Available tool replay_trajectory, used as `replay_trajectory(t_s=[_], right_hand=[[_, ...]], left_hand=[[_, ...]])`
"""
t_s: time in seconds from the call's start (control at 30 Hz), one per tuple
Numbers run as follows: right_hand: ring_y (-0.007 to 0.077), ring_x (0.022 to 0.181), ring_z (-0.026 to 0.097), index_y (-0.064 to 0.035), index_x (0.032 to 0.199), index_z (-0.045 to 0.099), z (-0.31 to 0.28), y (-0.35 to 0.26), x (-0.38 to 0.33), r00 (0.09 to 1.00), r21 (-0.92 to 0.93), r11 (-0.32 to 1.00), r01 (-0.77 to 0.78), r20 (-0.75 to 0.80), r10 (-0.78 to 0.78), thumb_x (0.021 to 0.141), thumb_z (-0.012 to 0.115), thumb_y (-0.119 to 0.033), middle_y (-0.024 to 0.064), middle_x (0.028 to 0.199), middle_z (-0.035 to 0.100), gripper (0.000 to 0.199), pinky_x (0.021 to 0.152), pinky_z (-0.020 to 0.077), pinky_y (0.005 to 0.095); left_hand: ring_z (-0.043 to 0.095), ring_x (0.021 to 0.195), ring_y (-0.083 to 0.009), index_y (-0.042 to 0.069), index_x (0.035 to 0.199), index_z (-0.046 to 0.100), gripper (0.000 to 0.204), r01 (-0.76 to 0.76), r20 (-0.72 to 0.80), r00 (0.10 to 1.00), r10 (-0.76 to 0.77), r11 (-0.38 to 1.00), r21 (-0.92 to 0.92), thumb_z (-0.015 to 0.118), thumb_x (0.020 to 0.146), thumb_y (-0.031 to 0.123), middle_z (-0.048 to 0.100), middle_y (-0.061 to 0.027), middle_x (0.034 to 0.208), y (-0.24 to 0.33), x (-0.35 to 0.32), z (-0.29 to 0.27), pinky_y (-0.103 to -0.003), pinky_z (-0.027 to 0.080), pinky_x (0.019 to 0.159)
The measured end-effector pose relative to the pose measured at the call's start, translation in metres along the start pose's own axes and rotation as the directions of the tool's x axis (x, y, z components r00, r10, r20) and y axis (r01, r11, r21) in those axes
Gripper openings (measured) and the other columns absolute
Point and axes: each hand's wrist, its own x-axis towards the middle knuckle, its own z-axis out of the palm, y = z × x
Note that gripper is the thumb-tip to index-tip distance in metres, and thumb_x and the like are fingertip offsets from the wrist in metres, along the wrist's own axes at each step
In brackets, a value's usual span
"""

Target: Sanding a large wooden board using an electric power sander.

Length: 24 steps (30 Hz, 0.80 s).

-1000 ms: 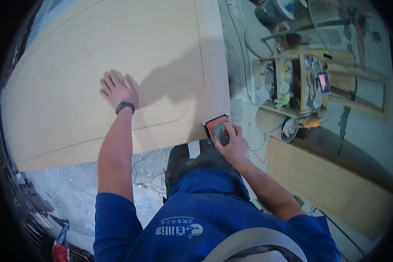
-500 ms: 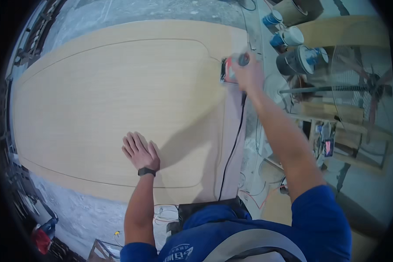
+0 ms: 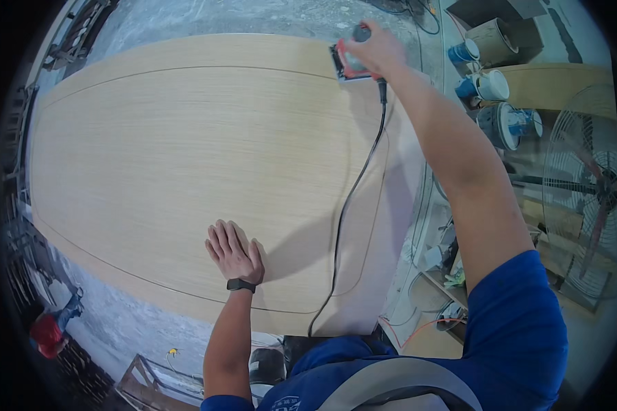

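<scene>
A large pale wood-grain panel (image 3: 185,157) with a thin dark line running round inside its edge lies in front of me. My right hand (image 3: 380,51) is wrapped round the top of a red and black power sander (image 3: 349,60) at the panel's far right corner. The sander's flat base rests on the wood; my fingers hide part of its body. From it a black cord (image 3: 353,192) runs back across the panel towards me. My left hand (image 3: 233,253), with a dark band at the wrist, lies flat on the near part of the panel, fingers slightly apart.
Past the right edge stand blue-and-white buckets (image 3: 492,85), an open cardboard box (image 3: 500,38) and a large caged fan (image 3: 589,185). Orange cable (image 3: 428,329) loops at the near right. Another person in red (image 3: 48,334) is at the lower left.
My right hand has moved the sander away from me and slightly left, to the far edge, dragging the cord. My left hand stays flat on the panel. The whole view has shifted a little.
</scene>
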Motion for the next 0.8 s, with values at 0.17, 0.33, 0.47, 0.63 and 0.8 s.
replay_trajectory(t_s=[0.17,0.33,0.47,0.63,0.8], right_hand=[[0.0372,0.110,0.065,-0.0198,0.144,0.051,-0.015,-0.012,-0.051,0.985,-0.022,0.995,0.098,0.146,-0.094,0.075,0.070,-0.050,0.0178,0.131,0.062,0.078,0.097,0.0515,0.0435],[0.0364,0.114,0.064,-0.0219,0.142,0.053,-0.029,0.047,-0.082,0.989,-0.027,0.997,0.069,0.134,-0.065,0.075,0.072,-0.046,0.0168,0.132,0.061,0.074,0.098,0.0510,0.0430],[0.0359,0.116,0.062,-0.0213,0.140,0.054,-0.039,0.064,-0.112,0.991,0.024,1.000,0.002,0.136,-0.005,0.076,0.073,-0.042,0.0169,0.131,0.061,0.070,0.099,0.0505,0.0430],[0.0354,0.117,0.061,-0.0203,0.138,0.055,-0.043,0.075,-0.165,0.986,0.037,0.999,-0.038,0.162,0.031,0.076,0.074,-0.038,0.0167,0.128,0.061,0.067,0.099,0.0497,0.0435],[0.0354,0.116,0.062,-0.0200,0.138,0.055,-0.042,0.079,-0.230,0.989,0.006,0.998,-0.067,0.132,0.065,0.076,0.074,-0.036,0.0167,0.126,0.061,0.067,0.098,0.0502,0.0440]], left_hand=[[0.012,0.154,-0.0395,0.002,0.155,0.030,0.074,0.010,-0.016,1.000,-0.009,1.000,0.009,0.053,0.094,0.037,0.024,-0.0198,0.164,-0.006,0.001,0.005,-0.058,0.005,0.123],[0.013,0.155,-0.0376,0.005,0.156,0.030,0.072,-0.014,-0.052,0.999,0.014,1.000,0.010,0.053,0.095,0.037,0.025,-0.0175,0.165,-0.005,0.009,0.011,-0.056,0.006,0.124],[0.013,0.155,-0.0361,0.007,0.157,0.030,0.071,-0.015,-0.076,0.997,0.017,1.000,0.022,0.052,0.096,0.037,0.025,-0.0158,0.165,-0.009,0.016,0.015,-0.055,0.006,0.124],[0.013,0.155,-0.0350,0.008,0.157,0.029,0.070,-0.015,-0.075,0.997,0.018,0.999,0.039,0.049,0.098,0.039,0.024,-0.0149,0.166,-0.011,0.023,0.017,-0.055,0.006,0.124],[0.012,0.155,-0.0343,0.008,0.157,0.029,0.069,-0.011,-0.041,0.999,0.013,0.999,0.046,0.046,0.099,0.042,0.024,-0.0144,0.166,-0.011,0.030,0.018,-0.054,0.006,0.124]])
